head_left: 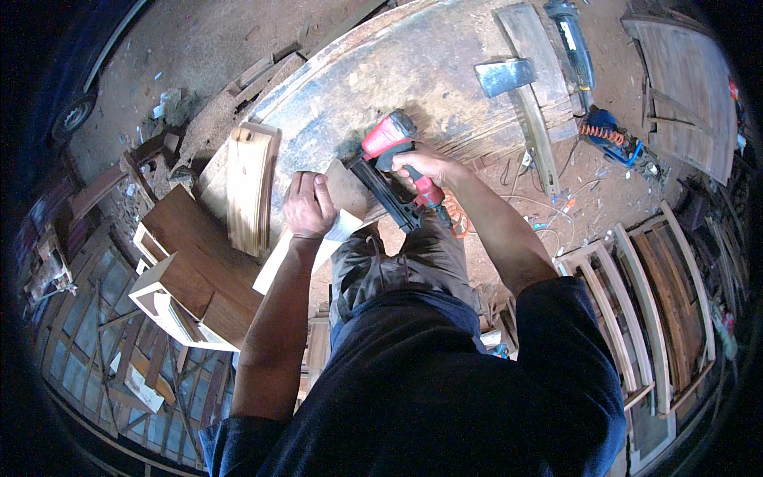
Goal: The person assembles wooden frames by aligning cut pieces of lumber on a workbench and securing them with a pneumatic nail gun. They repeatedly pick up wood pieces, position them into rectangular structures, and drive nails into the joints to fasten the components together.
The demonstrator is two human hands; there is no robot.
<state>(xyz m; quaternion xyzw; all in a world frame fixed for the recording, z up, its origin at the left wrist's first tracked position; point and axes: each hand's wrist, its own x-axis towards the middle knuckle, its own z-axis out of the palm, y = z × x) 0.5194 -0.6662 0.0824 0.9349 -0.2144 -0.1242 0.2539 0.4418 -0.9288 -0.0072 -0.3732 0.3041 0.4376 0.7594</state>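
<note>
My right hand (423, 168) is wrapped round the grip of a red and black nail gun (389, 135). The gun's black magazine (385, 193) slants down toward my lap, and an orange coiled hose (456, 215) shows beside its handle. Left of the tool, my left hand (310, 205) is closed in a fist, thumb on top, against a brown wooden panel (346, 189). Whatever lies inside those fingers is hidden. A pale board edge (274, 266) runs below my left wrist. Both pieces sit just above my knees, partly covered by my forearm.
Ahead stands a worn worktable (350, 87) with a stack of pale wood strips (251, 187). A hatchet (509, 77) lies at its right. Brown wooden boxes (199, 270) are at my left. Slatted wooden frames (636, 302) lean at right, near a blue power tool (608, 131).
</note>
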